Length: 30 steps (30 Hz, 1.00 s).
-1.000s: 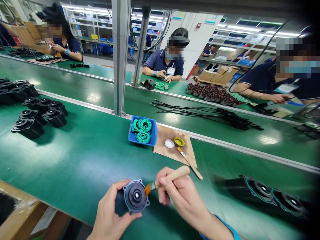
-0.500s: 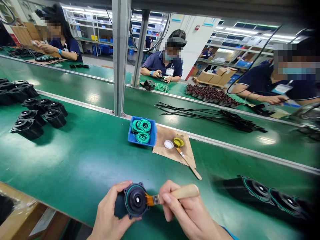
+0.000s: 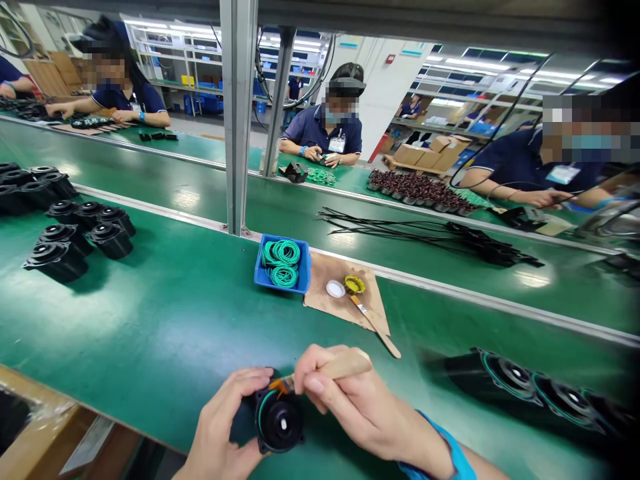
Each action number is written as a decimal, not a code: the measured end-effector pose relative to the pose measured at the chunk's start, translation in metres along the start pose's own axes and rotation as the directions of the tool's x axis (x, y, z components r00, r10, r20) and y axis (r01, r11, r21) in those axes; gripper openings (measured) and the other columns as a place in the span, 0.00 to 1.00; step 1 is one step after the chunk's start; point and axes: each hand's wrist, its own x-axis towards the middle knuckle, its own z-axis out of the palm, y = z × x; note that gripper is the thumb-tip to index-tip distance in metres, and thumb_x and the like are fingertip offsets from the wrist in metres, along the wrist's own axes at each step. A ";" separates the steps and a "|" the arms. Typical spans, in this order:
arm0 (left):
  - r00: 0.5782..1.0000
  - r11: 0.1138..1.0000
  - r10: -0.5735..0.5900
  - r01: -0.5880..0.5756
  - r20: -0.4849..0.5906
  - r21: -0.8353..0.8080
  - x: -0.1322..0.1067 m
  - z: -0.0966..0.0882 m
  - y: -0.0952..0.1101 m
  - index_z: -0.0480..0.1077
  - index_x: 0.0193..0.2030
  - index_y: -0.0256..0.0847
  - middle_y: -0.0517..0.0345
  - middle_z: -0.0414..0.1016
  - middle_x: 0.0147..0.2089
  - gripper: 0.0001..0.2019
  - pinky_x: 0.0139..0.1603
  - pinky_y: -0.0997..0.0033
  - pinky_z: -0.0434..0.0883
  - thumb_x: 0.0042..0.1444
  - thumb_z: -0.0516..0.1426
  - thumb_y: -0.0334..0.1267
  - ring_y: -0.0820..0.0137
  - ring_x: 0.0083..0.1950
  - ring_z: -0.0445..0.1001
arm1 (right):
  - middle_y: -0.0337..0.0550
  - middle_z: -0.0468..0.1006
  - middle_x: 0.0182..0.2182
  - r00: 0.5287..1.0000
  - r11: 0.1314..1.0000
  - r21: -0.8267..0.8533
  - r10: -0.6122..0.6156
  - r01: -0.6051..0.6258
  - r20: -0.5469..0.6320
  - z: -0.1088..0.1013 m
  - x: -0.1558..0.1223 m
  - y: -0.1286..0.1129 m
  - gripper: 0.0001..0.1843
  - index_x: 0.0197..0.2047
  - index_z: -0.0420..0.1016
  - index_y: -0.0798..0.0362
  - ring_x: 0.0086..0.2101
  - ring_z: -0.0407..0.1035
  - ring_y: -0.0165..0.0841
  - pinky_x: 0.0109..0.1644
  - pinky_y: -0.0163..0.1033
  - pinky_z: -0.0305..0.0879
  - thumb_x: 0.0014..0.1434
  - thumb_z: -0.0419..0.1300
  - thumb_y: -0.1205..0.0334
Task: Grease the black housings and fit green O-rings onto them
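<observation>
My left hand grips the left side of a round black motor housing, fingers at its top edge and thumb at its lower edge. A green O-ring lies in the groove around the housing's top face. In my right hand is a paintbrush with a pale wooden handle. Its orange bristles touch the upper rim of the housing, close to my left fingertips. A blue band circles my right wrist.
A blue bin of green O-rings stands ahead. Beside it, cardboard carries a white lid, a yellow cap and a second brush. Black housings stand left, others right. A metal post rises ahead; co-workers sit beyond.
The brush has moved from the housing's right side up and left to its upper rim. The housing has shifted slightly right and down. At far left, a co-worker's hands have lowered to the table.
</observation>
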 end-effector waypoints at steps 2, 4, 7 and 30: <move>0.999 0.999 0.035 -0.035 -0.001 0.018 0.003 0.000 0.001 0.68 0.54 0.42 0.47 0.82 0.49 0.18 0.53 0.69 0.79 0.59 0.65 0.38 0.62 0.52 0.82 | 0.36 0.71 0.23 0.999 1.000 0.019 -0.009 0.008 0.047 -0.001 0.003 -0.006 0.26 0.33 0.74 0.53 0.20 0.61 0.26 0.29 0.33 0.63 0.76 0.43 0.52; 0.996 0.995 0.083 -0.082 -0.022 0.054 0.003 0.001 0.001 0.69 0.53 0.41 0.46 0.82 0.48 0.16 0.53 0.68 0.80 0.60 0.63 0.37 0.62 0.52 0.82 | 0.37 0.72 0.22 1.000 0.999 0.052 0.004 -0.005 0.008 -0.002 0.002 -0.011 0.27 0.30 0.74 0.53 0.20 0.63 0.26 0.28 0.33 0.64 0.76 0.45 0.51; 0.982 0.976 0.169 -0.156 -0.081 0.149 0.003 0.001 -0.001 0.69 0.53 0.39 0.45 0.82 0.48 0.14 0.52 0.66 0.80 0.60 0.61 0.33 0.62 0.50 0.82 | 0.40 0.77 0.22 0.979 0.995 0.098 0.041 -0.022 -0.200 -0.003 -0.004 -0.014 0.28 0.24 0.75 0.53 0.19 0.67 0.25 0.24 0.31 0.65 0.73 0.52 0.51; 0.950 0.834 0.310 -0.261 -0.022 0.486 -0.007 -0.001 -0.004 0.71 0.54 0.34 0.43 0.76 0.52 0.19 0.57 0.59 0.75 0.55 0.57 0.22 0.59 0.55 0.74 | 0.41 0.81 0.25 0.964 0.971 -0.206 -0.166 0.122 -0.208 0.018 -0.013 -0.017 0.21 0.30 0.74 0.53 0.24 0.75 0.29 0.31 0.32 0.69 0.74 0.51 0.57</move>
